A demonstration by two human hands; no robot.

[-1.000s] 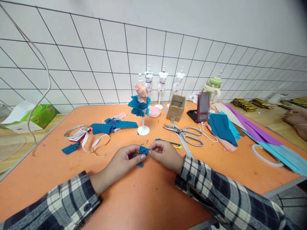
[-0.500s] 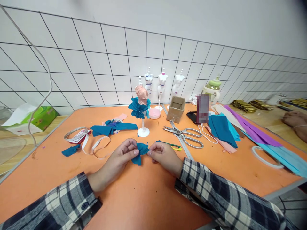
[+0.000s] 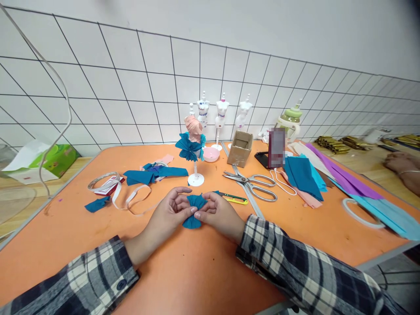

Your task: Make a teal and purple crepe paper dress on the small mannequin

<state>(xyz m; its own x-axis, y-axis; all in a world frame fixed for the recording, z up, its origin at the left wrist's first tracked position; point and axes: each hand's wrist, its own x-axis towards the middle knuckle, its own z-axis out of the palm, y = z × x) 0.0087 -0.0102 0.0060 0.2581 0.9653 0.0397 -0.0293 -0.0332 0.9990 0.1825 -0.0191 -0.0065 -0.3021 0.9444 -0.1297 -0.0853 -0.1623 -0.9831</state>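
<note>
Between my two hands is a small piece of teal crepe paper point(image 3: 193, 222), gathered at its middle and fanned out above and below. My left hand point(image 3: 173, 211) pinches it from the left with thumb and fingers. From the right, my right hand point(image 3: 220, 214) pinches the same gathered middle, its thumb tip meeting the left thumb. Just beyond stands a small mannequin point(image 3: 196, 178) on a white round base, wrapped in peach paper on top with a teal ruffle point(image 3: 190, 148) at the waist. Yellow-green thread snips point(image 3: 234, 198) lie beside my right hand.
Large scissors point(image 3: 251, 183) lie right of centre. Behind stand a cardboard box point(image 3: 240, 148), a pink bowl point(image 3: 211, 154), white mannequins point(image 3: 222, 111) and a phone point(image 3: 277, 148). Paper strips point(image 3: 303, 177) spread at right; teal scraps point(image 3: 141, 177) and tape rolls lie left. Another person's hand point(image 3: 402, 168) rests far right.
My right hand has moved left, closer to my left hand, so the thumbs now meet at the paper's middle. The teal paper has turned more upright and its lower part fans wider.
</note>
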